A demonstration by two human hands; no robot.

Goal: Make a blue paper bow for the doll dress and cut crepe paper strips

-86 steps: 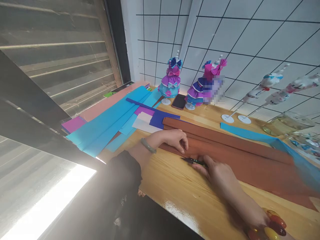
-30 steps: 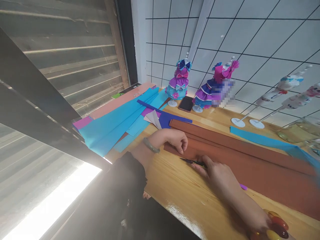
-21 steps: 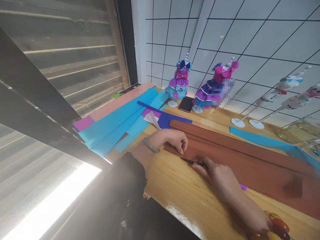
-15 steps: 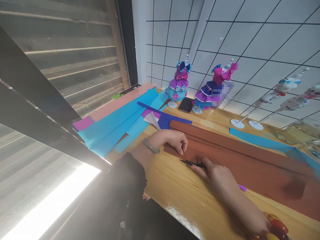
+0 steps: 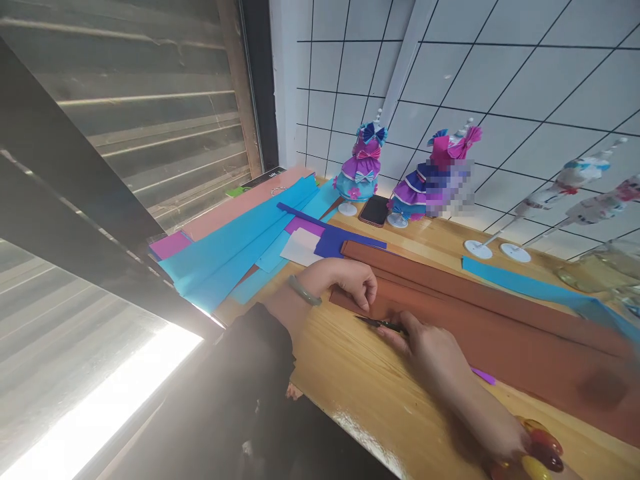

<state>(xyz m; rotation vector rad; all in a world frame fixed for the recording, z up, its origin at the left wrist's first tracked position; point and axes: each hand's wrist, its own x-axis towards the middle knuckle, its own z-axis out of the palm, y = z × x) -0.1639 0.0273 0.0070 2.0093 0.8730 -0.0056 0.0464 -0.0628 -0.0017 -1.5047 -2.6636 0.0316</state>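
Observation:
A long sheet of brown paper (image 5: 450, 327) with a folded strip along its far side lies across the wooden table. My left hand (image 5: 353, 280), with a green bangle at the wrist, rests on its left end. Its fingers are curled together, fingertips down at the paper's near edge. Just to the right, my right hand (image 5: 425, 337) is closed around dark scissors (image 5: 373, 321). Their blades point left, low over the table beside that edge; the handles are mostly covered by my fingers. A beaded bracelet circles my right wrist.
Blue paper sheets (image 5: 235, 240) and a pale paper piece (image 5: 301, 247) lie to the left. Behind stand two small dressed mannequins (image 5: 363, 167), a phone (image 5: 375, 210) and two white-based stands (image 5: 479, 249). A blue strip (image 5: 520, 280) lies at the right, and a shutter (image 5: 165, 107) rises at the left.
My right hand has shifted slightly left with the scissors. The pale paper piece, curled up before, now lies flatter. My left hand has stayed on the brown paper.

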